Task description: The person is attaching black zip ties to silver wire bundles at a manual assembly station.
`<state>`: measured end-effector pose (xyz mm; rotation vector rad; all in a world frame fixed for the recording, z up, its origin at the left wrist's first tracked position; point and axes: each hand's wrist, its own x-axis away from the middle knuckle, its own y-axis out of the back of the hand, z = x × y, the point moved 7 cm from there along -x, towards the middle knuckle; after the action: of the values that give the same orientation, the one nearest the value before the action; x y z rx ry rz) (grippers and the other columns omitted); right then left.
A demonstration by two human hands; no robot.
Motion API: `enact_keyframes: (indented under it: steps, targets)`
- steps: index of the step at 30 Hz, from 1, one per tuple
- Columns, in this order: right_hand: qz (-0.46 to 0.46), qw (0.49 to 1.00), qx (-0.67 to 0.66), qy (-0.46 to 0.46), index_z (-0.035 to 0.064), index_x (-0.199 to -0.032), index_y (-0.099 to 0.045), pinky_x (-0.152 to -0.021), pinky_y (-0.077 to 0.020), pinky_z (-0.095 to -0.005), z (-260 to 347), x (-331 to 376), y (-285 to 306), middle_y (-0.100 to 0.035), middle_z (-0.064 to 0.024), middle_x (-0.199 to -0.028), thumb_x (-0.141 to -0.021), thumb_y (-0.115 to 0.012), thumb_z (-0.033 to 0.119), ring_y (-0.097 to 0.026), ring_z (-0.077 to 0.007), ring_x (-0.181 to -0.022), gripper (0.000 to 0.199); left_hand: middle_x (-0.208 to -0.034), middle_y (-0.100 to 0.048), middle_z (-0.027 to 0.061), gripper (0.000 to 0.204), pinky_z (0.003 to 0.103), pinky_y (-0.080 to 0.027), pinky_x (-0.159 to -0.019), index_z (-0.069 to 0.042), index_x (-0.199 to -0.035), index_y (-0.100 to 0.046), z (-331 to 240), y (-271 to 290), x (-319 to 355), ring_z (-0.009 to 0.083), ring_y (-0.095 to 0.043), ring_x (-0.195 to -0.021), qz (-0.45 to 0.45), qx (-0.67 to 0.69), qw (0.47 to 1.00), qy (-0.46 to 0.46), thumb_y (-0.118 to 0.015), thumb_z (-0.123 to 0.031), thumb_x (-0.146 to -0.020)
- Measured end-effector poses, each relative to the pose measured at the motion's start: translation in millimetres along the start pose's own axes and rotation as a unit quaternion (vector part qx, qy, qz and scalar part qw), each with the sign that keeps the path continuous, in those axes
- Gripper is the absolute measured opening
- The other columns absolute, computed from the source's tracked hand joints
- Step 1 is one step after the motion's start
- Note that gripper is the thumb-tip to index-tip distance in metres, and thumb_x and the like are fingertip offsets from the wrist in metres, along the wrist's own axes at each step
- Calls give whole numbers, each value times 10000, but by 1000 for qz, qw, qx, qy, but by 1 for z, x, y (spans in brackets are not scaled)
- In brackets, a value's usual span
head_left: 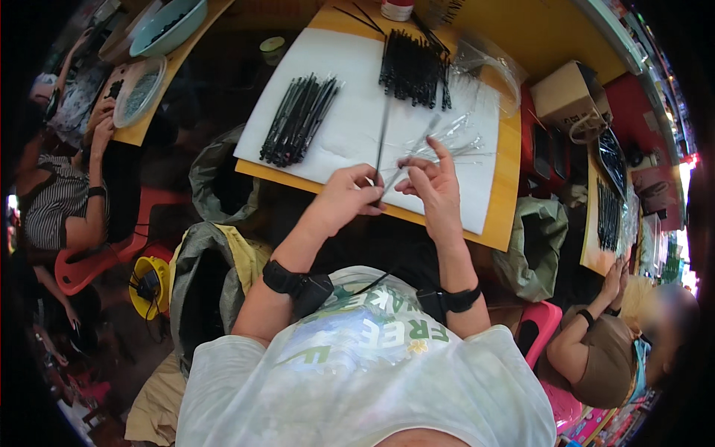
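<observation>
Black stick (pixel 382 138), long and thin, is pinched at its near end by the left hand (pixel 348 195), and it points away over the white sheet (pixel 350 89). The left hand's fingers are curled tight around that end. Just beside it, the right hand (pixel 432 185) pinches a thin clear sleeve (pixel 417 145) with thumb and fingers, and one finger sticks up. The sleeve's near end is close to the stick's near end, between the two hands. Both hands are above the near edge of the white sheet, which lies on the yellow tabletop (pixel 506 194).

Farther out on the sheet, a heap of clear sleeves (pixel 462 134) lies by the right hand. A pile of black sticks (pixel 299 119) lies to the left, and a bigger bunch of black sticks (pixel 413 68) lies at the far side. A clear bag (pixel 495 71) sits past the sleeves. A brown box (pixel 570 93) stands on the right.

Grey sacks (pixel 220 182) hang open below the tabletop. Another person's hands (pixel 617 279) rest at a second tabletop on the right.
</observation>
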<state>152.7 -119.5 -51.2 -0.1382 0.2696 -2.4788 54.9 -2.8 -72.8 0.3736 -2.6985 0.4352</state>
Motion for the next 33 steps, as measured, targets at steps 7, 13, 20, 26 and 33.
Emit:
enact_keyframes:
  steps: [7, 13, 20, 26, 33]
  targets:
    - [-69, 986, 148, 44, 21, -1307, -406, -717, -473, -248, -2, -14, 68, -607, -113, -1061, -886, -564, 123, -582, -119, -781, 461, -766, -654, 121, 256, 272, -519, -579, 32, -1031, -593, -62, 121, -1, 192, -662, -698, -294, -233, 923, -83, -624, -26, -784]
    - [-168, 945, 272, 62, 8, -1224, -498, -714, -467, -248, -8, 0, 111, -615, -99, -1032, -868, -546, 50, -576, -124, -780, 362, -858, -632, 150, 267, 382, -479, -724, -19, -1005, -619, -63, 135, -11, 334, -609, -803, -349, -492, 793, -88, -665, -116, -761]
    - [-197, 950, 228, 89, -14, -1100, -563, -633, -468, -229, -10, 7, 117, -627, -81, -950, -860, -527, -12, -570, -105, -689, 243, -794, -631, 144, 216, 329, -481, -652, 12, -943, -628, -105, 77, -64, 258, -619, -711, -291, -515, 776, -219, -644, -114, -768]
    - [-205, 931, 278, 121, 9, -964, -615, -586, -461, -237, -6, 7, 114, -611, -82, -835, -842, -577, 4, -572, -132, -644, 129, -694, -646, 95, 183, 292, -484, -535, 26, -843, -635, -131, 16, -175, 149, -629, -602, -154, -408, 891, -125, -629, -146, -783]
    - [-200, 928, 281, 137, -5, -932, -614, -613, -472, -261, -2, 7, 115, -620, -112, -849, -831, -579, -11, -588, -191, -674, 108, -670, -648, 155, 193, 323, -518, -581, 65, -774, -627, -134, -11, -234, 226, -661, -601, -179, -575, 797, -46, -656, -122, -731]
